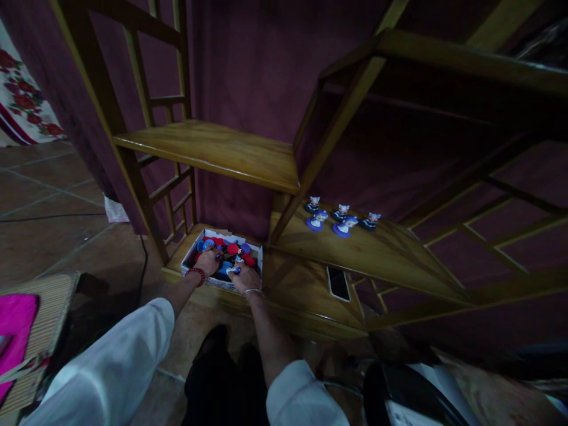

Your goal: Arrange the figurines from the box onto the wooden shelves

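Note:
An open white cardboard box (185, 264) stands on the low shelf, filled with small figurines on round red and blue bases. My left hand (207, 261), with a red bead bracelet at the wrist, reaches into its left side; the fingers are closed on a small figurine (218, 256), of which only a bluish bit shows. On the right side of the box, my right hand (246, 279), wearing a silver bracelet, pinches a white and purple-blue figurine (233, 270). Red bases (232, 248) show behind the hands.
Several figurines stand in two rows on the raised wooden shelf (394, 254), among them a purple-haired one (345, 226). A phone-like dark rectangle (338, 283) lies on the low shelf. An upper shelf board (208, 148) overhangs the box. A bright pink cloth (16, 322) is at left.

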A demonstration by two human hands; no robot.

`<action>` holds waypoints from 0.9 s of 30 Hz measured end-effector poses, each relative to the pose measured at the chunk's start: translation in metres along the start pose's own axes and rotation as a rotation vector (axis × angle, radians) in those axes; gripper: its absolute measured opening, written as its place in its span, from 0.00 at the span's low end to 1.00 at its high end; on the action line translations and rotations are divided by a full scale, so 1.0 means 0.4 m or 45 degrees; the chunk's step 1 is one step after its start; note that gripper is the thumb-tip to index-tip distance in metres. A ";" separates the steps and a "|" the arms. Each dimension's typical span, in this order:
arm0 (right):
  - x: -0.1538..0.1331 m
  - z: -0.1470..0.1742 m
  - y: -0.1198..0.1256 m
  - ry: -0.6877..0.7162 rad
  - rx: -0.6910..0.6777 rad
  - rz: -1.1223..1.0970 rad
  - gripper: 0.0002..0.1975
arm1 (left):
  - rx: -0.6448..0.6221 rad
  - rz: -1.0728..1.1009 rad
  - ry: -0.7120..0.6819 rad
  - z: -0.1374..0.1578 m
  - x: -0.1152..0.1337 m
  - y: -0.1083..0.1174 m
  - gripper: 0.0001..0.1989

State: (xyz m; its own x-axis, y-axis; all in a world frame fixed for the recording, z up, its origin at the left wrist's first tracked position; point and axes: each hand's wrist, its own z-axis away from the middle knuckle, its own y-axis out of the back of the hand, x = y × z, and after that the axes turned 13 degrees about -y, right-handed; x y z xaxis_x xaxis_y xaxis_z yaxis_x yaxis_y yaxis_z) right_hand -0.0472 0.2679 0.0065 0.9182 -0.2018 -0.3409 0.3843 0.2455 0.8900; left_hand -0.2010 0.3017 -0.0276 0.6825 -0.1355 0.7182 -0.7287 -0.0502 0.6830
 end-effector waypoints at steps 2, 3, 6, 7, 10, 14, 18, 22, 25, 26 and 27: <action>0.006 0.002 0.000 0.015 0.008 -0.024 0.16 | 0.026 -0.029 -0.003 0.005 0.009 0.008 0.17; 0.009 0.003 0.000 0.026 0.013 -0.036 0.16 | 0.042 -0.036 0.002 0.007 0.014 0.013 0.17; 0.015 0.008 0.009 0.053 0.051 -0.089 0.16 | 0.094 -0.049 0.016 0.012 0.030 0.028 0.17; 0.015 0.011 0.014 0.055 0.062 -0.108 0.16 | 0.119 -0.048 0.020 0.015 0.037 0.033 0.17; 0.012 0.025 0.030 0.047 0.080 -0.155 0.16 | 0.193 -0.036 0.025 0.030 0.063 0.043 0.17; 0.004 0.050 0.046 0.043 0.116 -0.219 0.15 | 0.289 0.128 0.055 0.061 0.102 0.044 0.17; 0.002 0.084 0.057 0.032 0.132 -0.353 0.15 | 0.313 0.280 0.050 0.099 0.131 0.039 0.17; 0.002 0.129 0.066 -0.018 0.109 -0.467 0.17 | 0.313 0.438 0.029 0.137 0.150 0.035 0.16; 0.003 0.165 0.071 -0.040 0.104 -0.537 0.18 | 0.309 0.562 0.016 0.163 0.164 0.033 0.15; 0.004 0.175 0.073 -0.035 0.116 -0.543 0.18 | 0.307 0.600 0.010 0.171 0.170 0.033 0.14; 0.006 0.186 0.075 -0.027 0.132 -0.540 0.18 | 0.307 0.635 0.005 0.179 0.175 0.034 0.14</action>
State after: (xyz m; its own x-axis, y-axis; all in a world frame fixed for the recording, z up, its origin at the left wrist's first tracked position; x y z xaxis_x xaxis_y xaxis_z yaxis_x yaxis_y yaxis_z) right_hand -0.0405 0.2044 0.0550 0.6786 -0.2841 -0.6774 0.7143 0.0402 0.6987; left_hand -0.1672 0.2205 0.0223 0.2510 -0.1973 0.9477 -0.9557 -0.2060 0.2103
